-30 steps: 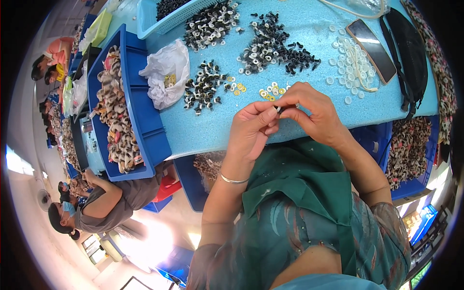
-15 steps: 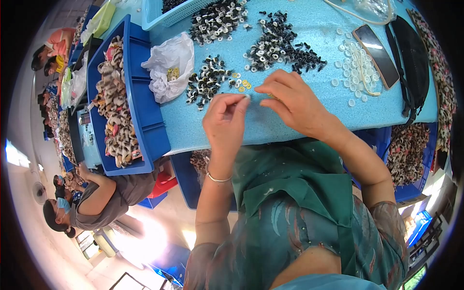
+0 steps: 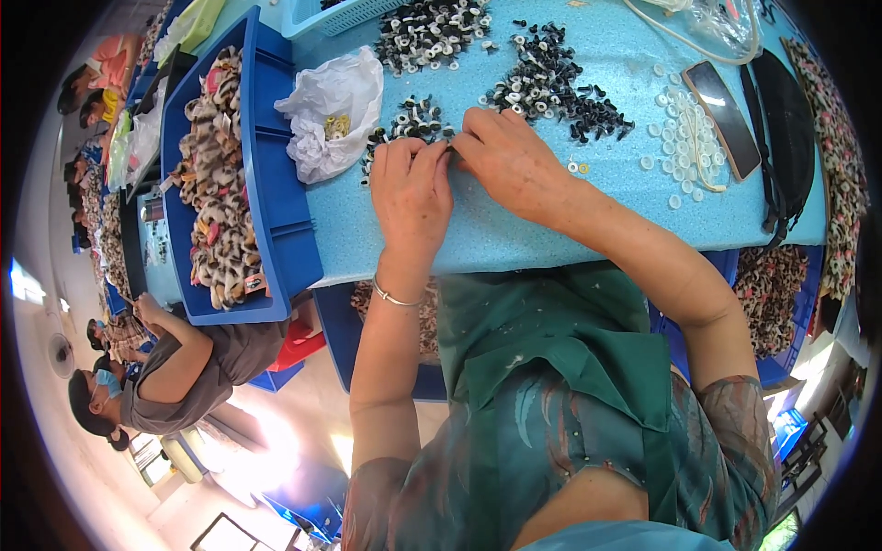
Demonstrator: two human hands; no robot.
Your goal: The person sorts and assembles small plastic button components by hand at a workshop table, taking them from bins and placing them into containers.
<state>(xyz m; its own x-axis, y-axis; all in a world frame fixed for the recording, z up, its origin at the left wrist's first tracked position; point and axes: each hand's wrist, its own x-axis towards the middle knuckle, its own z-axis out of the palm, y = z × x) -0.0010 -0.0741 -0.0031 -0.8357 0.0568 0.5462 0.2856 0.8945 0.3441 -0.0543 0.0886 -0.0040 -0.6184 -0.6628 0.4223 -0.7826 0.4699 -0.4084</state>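
My left hand [image 3: 411, 191] and my right hand [image 3: 516, 167] meet at the fingertips over the near edge of a small pile of black-and-white stemmed pieces [image 3: 418, 118]. Both hands are closed in a pinch; whatever sits between the fingers is hidden. Beyond my right hand spreads a larger pile of black stemmed pieces [image 3: 565, 87], some with white rings. A yellow ring [image 3: 583, 169] and a white ring [image 3: 572, 167] lie beside my right wrist. To the left, a crumpled white plastic bag [image 3: 317, 92] holds small yellow rings [image 3: 337, 127].
A blue bin [image 3: 276, 174] of spotted plush pieces [image 3: 220, 184] stands at the left. Clear rings [image 3: 684, 147], a phone [image 3: 721, 106] and a black bag [image 3: 785, 138] lie at the right. At the back are another pile [image 3: 432, 37] and a light-blue basket [image 3: 344, 16]. A co-worker [image 3: 175, 376] sits at left.
Both hands have moved forward, the right one also leftward, and their fingertips have come together over the small pile. The yellow rings beside that pile are no longer seen there.
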